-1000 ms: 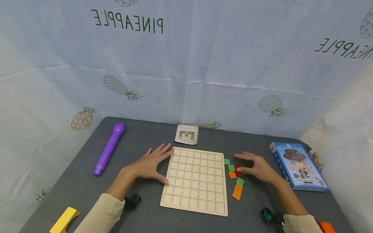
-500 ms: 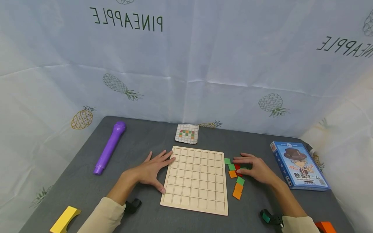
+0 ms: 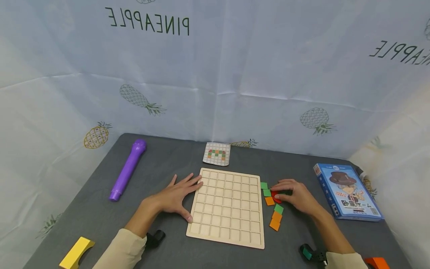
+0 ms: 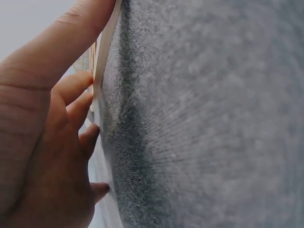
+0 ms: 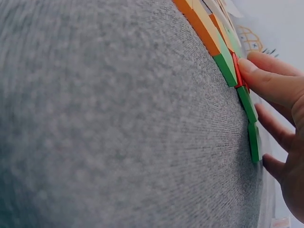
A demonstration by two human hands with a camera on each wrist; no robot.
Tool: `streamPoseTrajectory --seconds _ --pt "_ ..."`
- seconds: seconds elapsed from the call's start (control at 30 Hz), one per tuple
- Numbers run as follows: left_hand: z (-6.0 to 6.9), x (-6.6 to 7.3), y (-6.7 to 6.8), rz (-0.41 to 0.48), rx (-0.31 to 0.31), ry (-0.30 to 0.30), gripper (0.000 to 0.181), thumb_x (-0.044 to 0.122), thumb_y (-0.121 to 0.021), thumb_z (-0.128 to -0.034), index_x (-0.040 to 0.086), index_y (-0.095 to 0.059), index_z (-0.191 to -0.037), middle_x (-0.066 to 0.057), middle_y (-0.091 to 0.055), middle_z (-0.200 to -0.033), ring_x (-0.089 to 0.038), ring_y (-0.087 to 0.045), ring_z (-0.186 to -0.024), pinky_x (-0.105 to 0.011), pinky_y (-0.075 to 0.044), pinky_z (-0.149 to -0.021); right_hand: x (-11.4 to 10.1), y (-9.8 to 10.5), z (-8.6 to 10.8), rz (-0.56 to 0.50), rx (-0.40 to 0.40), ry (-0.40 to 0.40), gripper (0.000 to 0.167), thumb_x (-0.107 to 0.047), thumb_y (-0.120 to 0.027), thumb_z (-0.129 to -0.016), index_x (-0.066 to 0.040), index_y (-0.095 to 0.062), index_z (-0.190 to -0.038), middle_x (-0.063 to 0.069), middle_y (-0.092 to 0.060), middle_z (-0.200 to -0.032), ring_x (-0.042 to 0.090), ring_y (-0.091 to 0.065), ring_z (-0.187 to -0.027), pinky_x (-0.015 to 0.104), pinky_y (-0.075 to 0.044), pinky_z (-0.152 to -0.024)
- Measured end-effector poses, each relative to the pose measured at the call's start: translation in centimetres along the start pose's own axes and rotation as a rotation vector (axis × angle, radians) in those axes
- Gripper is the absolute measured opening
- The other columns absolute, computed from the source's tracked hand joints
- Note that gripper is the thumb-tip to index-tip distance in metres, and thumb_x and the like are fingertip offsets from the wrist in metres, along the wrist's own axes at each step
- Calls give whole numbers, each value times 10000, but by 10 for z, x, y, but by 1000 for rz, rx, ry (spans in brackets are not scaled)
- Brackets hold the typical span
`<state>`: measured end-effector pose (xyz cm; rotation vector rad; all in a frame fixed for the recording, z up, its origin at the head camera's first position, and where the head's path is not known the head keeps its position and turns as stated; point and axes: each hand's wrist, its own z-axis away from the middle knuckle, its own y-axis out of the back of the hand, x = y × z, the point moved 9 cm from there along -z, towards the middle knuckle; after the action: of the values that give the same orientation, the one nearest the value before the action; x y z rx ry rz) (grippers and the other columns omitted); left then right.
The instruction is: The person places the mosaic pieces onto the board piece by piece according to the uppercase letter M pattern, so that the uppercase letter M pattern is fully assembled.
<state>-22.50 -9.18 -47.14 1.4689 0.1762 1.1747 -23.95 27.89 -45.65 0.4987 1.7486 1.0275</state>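
My left hand (image 3: 176, 196) is spread at the left side of the wooden grid board (image 3: 231, 209), its thumb and fingertips on the edge. In the left wrist view, the thumb (image 4: 61, 42) meets the board's thin rim. My right hand (image 3: 298, 196) is over the small square tiles right of the board. Thumb and forefinger are at the red tiles (image 3: 277, 200); in the right wrist view the thumb tip touches a red tile (image 5: 238, 73). Green tiles (image 3: 279, 209) and orange tiles (image 3: 274, 224) lie around them. The hand partly hides the pile.
Behind the board is a card (image 3: 216, 154) printed with a coloured grid pattern. A purple toy microphone (image 3: 128, 170) lies at left, a yellow arch block (image 3: 76, 253) nearer. At right sit a blue game box (image 3: 348, 192) and an orange block (image 3: 377, 262).
My left hand has shifted slightly toward me along the board's edge. My right thumb and fingers have drawn closer together over the red tiles. The board and other objects look unmoved.
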Motion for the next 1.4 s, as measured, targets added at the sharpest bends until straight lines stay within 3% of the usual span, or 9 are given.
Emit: streamPoseTrajectory --seconds 0.27,0.53,0.7,0.8,0.9,1.03,1.13,1.23,1.4 --pt "-5 0 3 -3 -7 17 1233 568 -912 -637 166 -295 -1625 -61 -159 -1740 -384 -72 -1620 -797 23 -1191 0 -1 -2 16 11 -6 184 -131 -788 -877 -255 -826 -1008 -63 -767 -1073 38 -613 -1043 289 -533 -933" --pt "-7 -2 2 -6 -10 41 1229 574 -908 -644 170 -290 -1627 -44 -166 -1740 -368 -81 -1622 -797 7 -1193 -2 -2 -4 -18 10 0 169 -101 -782 -876 -216 -825 -992 -52 -759 -1032 5 -614 -975 260 -507 -872" --pt "-5 -1 0 18 -19 55 1209 558 -899 -668 148 -288 -1626 -44 -161 -1740 -360 -84 -1623 -788 13 -1199 0 -2 -5 -9 -22 -51 148 -137 -776 -892 -216 -822 -1008 -43 -746 -1050 14 -608 -961 225 -523 -847" --pt "-5 1 -1 25 -27 53 1189 554 -886 -692 142 -279 -1628 -42 -142 -1744 -352 -72 -1626 -775 20 -1209 2 -1 -5 6 -33 -83 149 -156 -776 -895 -218 -824 -1021 -41 -755 -1085 68 -637 -993 286 -539 -880" --pt "-4 1 -1 38 -32 53 1179 543 -882 -706 140 -271 -1630 -45 -133 -1746 -354 -66 -1626 -772 28 -1210 2 -1 -6 12 -41 -81 157 -167 -776 -895 -192 -826 -1042 -9 -775 -1109 194 -677 -1043 476 -520 -987" --pt "-1 0 0 45 -27 58 1185 534 -892 -698 133 -278 -1628 -52 -147 -1743 -366 -74 -1623 -779 27 -1204 -1 -4 -10 -21 -55 -71 185 -184 -781 -889 -141 -822 -1064 49 -790 -1117 330 -697 -1102 742 -326 -1106" --pt "0 -1 0 48 -25 58 1192 542 -894 -691 131 -281 -1627 -56 -152 -1741 -374 -78 -1621 -787 25 -1197 -1 -6 -12 -50 -70 -78 201 -185 -792 -878 -127 -819 -1069 71 -790 -1121 360 -700 -1121 803 -207 -1129" --pt "0 -1 -1 53 -30 52 1200 552 -894 -687 137 -277 -1629 -59 -152 -1741 -378 -77 -1620 -790 28 -1194 0 -6 -11 -60 -87 -85 213 -180 -797 -872 -123 -816 -1077 77 -787 -1133 362 -695 -1131 802 -206 -1130" --pt "-3 0 0 48 -27 34 1225 550 -909 -664 138 -276 -1629 -64 -150 -1741 -383 -88 -1618 -794 14 -1192 2 0 -8 -24 -73 -90 227 -218 -782 -897 -133 -809 -1106 46 -783 -1139 292 -705 -1103 575 -498 -1057"
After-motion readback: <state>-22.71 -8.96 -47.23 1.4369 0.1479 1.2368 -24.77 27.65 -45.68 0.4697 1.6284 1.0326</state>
